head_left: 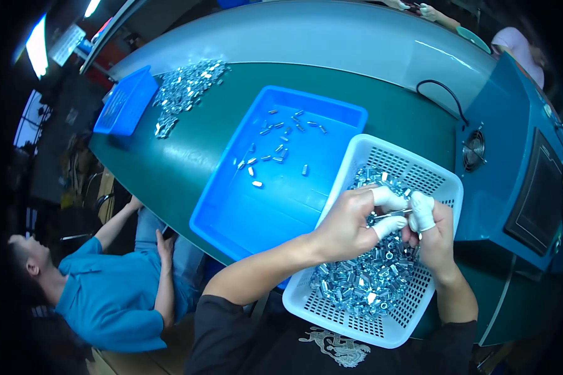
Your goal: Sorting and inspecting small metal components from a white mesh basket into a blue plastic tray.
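Observation:
My left hand (350,222) and my right hand (436,234) meet above a white perforated basket (303,306). White finger covers are on the thumb and fingertips. Between my left thumb and forefinger is a slim shiny metal piece (390,215), and its other end reaches my right fingers, which are pinched together on it. Its exact shape is partly hidden. Below both hands, the basket holds a heap of small silvery metal sleeves (362,281), some showing a round hole at the end. A shallow blue tray (231,222) to the left has several similar metal pieces (278,150) scattered in it.
A pile of small metal parts (187,87) lies on the green table (162,156) at the far left, beside a blue basket (128,103). A blue machine (509,162) with a fan stands at right, a black cable behind it. A person in a blue shirt (116,294) sits at left.

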